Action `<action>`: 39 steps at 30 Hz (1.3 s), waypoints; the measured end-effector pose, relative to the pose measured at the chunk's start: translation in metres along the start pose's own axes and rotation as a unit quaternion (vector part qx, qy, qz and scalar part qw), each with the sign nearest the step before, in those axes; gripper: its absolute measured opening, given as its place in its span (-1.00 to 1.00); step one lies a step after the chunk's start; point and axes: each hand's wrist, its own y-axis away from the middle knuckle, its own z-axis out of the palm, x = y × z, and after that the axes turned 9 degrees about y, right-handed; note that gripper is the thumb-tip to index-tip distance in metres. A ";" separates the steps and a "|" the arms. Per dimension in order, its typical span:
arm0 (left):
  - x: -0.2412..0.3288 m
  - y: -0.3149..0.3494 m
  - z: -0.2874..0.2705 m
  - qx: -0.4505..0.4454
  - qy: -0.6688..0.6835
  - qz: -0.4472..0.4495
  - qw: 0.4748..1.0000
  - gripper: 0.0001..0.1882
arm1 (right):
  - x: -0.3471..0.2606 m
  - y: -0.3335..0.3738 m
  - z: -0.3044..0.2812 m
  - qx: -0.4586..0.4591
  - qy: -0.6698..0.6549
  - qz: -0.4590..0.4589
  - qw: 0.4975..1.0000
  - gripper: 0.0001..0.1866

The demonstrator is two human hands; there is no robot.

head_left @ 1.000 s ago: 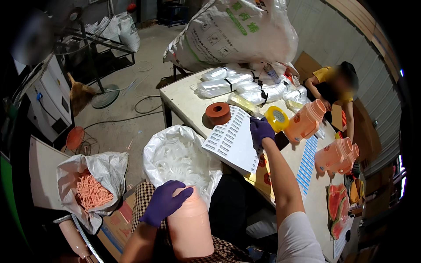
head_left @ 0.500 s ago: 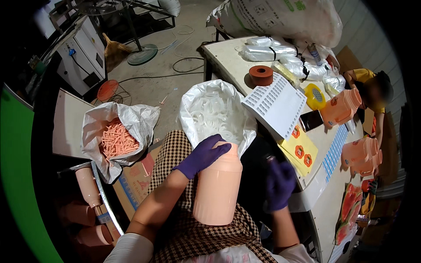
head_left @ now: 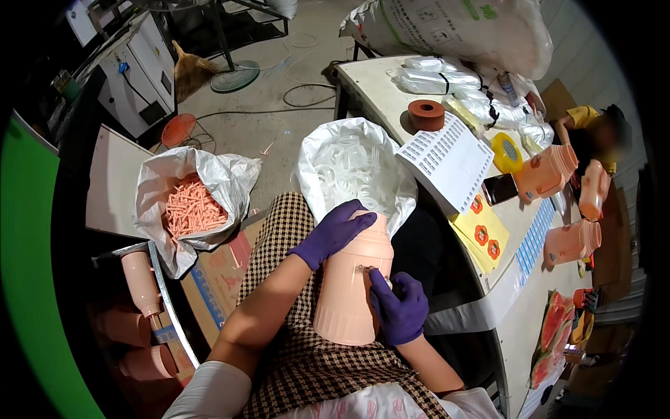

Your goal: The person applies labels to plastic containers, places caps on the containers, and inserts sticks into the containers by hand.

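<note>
Low centre of the frame, a peach container (head_left: 349, 304) leans on a checkered lap (head_left: 296, 356). The gloved left hand (head_left: 336, 236) wraps its neck; the right hand (head_left: 401, 307) touches a small label (head_left: 362, 269), pinch unclear. Labelling seems underway; next calls for smoothing.

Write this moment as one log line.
left purple-gloved hand: holding peach cylindrical plastic jug; right purple-gloved hand: at small label on its side; nearby: white plastic sack

gloves (head_left: 401, 311): purple | sleeves (head_left: 211, 388): short, white | lower garment (head_left: 289, 223): tan-black check
</note>
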 end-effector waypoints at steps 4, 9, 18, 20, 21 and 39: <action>-0.011 0.004 -0.001 0.047 -0.072 0.054 0.995 -0.65 | -0.007 0.000 0.001 -0.025 0.030 0.009 0.999 -0.43; 0.009 0.021 -0.009 -0.078 -0.094 0.065 0.990 0.13 | -0.005 0.004 -0.001 -0.065 0.075 0.001 0.995 -0.42; 0.010 0.033 -0.044 -0.057 0.043 -0.047 0.996 -0.22 | 0.090 0.048 -0.027 -0.142 0.074 0.112 0.981 -0.40; -0.003 0.040 -0.059 0.052 0.256 0.002 0.965 -0.48 | 0.138 0.065 -0.036 -0.134 0.204 0.199 0.949 -0.44; -0.014 0.045 -0.075 0.041 0.345 0.066 0.935 -0.57 | 0.167 0.066 -0.044 -0.088 0.223 0.212 0.947 -0.47; 0.116 -0.049 0.179 -0.231 0.264 0.185 0.918 -0.75 | 0.140 0.135 -0.142 0.037 -0.412 0.463 0.784 -0.50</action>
